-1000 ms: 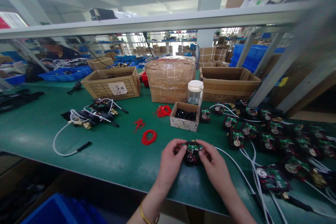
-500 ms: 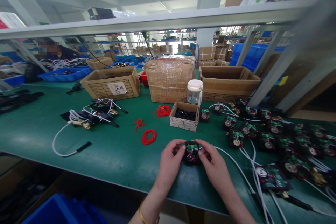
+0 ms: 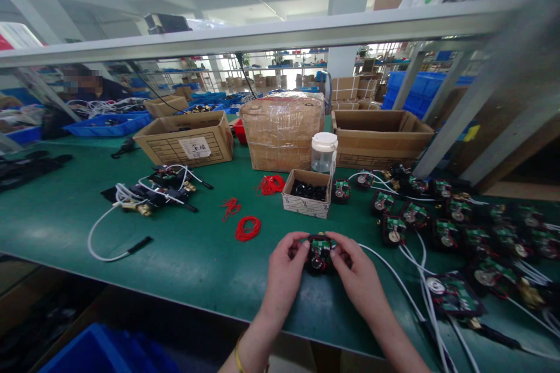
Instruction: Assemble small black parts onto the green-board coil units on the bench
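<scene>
Far left, across the green worktop [image 3: 188, 262], a person in dark clothes [image 3: 87, 90] sits behind shallow blue plastic trays [image 3: 105, 123] full of white wire. Closer in there's a loose white cable with a black tip [image 3: 114, 245] lying on the mat, and just behind it a messy pile of black modules with white wires and brass fittings [image 3: 153, 189]. Behind that is an open cardboard box with a paper label [image 3: 186, 140].

Moving toward the middle, a few coils of thin red wire [image 3: 248, 228] are scattered on the mat, with a big film-wrapped cardboard package [image 3: 283, 128] at the back. In front of it is a little open carton of small black parts [image 3: 307, 193], right beside a clear plastic jar with a white lid [image 3: 324, 152].

Front and centre: the left hand [image 3: 283, 271] and right hand [image 3: 361, 280] are both curled shut on a small black module with a green circuit board [image 3: 319, 252], left fingers on its left side and right fingers on its right. It's held low over the near edge of the worktop, face up. A white lead [image 3: 394, 280] trails off from it to the right.

To the right there's another open brown cardboard box [image 3: 380, 137] at the back, and rows of matching black modules with green boards [image 3: 446, 227] are spread out across the mat with white wires all over.
</scene>
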{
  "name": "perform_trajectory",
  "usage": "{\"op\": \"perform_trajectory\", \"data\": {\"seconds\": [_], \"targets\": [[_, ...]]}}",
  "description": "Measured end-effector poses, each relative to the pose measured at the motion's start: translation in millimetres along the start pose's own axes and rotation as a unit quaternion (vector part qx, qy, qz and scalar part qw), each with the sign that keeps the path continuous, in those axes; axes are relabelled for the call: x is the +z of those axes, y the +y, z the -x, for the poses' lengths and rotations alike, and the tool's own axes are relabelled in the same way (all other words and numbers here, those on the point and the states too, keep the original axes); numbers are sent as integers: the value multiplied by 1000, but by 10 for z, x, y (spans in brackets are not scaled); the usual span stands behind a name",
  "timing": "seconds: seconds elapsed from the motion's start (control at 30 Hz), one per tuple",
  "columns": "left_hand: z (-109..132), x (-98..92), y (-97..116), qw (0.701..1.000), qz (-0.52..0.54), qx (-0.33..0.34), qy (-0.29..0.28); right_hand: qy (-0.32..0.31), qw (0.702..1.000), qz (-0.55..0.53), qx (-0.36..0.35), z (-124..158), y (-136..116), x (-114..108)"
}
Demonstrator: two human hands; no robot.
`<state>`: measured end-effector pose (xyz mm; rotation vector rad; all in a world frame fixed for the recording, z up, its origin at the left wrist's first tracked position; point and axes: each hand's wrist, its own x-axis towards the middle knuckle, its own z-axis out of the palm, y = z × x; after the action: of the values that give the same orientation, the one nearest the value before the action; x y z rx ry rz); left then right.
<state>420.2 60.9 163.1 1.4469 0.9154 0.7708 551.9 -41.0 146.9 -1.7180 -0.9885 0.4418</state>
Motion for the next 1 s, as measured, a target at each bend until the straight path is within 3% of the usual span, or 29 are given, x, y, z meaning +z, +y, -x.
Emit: {"op": "perform_trajectory", "data": {"seconds": [0.27,0.57,1.0], "targets": [[-36,-50,34,999,-32,21,-9,-24,1000,17,-3,-72,-72,-75],[-69,-13,70,999,-43,22,3,23,997,69,-18,-224,-185,3],[-146,3,132,994,-100,46,10,39,994,98,-26,-282,-200,72]]}}
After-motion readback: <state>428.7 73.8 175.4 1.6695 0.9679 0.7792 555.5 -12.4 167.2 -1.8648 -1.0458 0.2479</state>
